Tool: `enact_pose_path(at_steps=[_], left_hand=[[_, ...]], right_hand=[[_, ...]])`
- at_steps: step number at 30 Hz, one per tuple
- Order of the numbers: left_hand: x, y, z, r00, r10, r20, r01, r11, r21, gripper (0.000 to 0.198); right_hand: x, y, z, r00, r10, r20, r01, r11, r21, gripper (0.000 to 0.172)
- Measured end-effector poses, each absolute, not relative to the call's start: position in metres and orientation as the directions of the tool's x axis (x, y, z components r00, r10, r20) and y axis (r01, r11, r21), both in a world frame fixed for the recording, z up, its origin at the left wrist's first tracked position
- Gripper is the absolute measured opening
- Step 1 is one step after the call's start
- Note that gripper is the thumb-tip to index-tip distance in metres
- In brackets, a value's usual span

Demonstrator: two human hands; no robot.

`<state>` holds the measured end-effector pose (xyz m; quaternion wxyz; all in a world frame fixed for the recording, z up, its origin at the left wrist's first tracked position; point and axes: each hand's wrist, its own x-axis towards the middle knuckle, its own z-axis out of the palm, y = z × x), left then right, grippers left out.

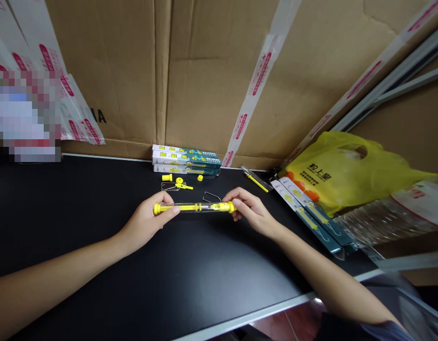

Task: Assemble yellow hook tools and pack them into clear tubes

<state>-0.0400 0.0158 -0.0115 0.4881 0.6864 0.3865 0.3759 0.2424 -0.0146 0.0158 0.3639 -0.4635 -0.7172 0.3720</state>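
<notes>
A clear tubular spring scale (194,207) with yellow ends lies level between my hands above the black table. My left hand (153,213) is closed round its left part, the thumb along the tube. At the other end, the fingers of my right hand (250,208) pinch the yellow cap. A bent metal wire hook (212,195) shows just behind the tube, near my right fingers; whether it is joined to the scale I cannot tell. Farther back lie a yellow cap (167,178), a small yellow plug (200,178) and a yellow piece (183,186) beside more wire hooks.
Several printed boxes (187,160) are stacked against the cardboard wall (212,71). On the right are more boxes (304,213), a yellow plastic bag (336,166) and a stack of clear plastic cups (378,220). A yellow rod with a spring (254,180) lies at the back right.
</notes>
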Motion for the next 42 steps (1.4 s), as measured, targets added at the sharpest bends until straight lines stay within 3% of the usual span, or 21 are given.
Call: enact_pose_path(at_steps=[42], left_hand=[[-0.0396, 0.0162, -0.0111, 0.421, 0.896, 0.143, 0.18, -0.237, 0.955, 0.025]], right_hand=[[0.2448, -0.0144, 0.0153, -0.39, 0.897, 0.206, 0.266, 0.324, -0.908, 0.015]])
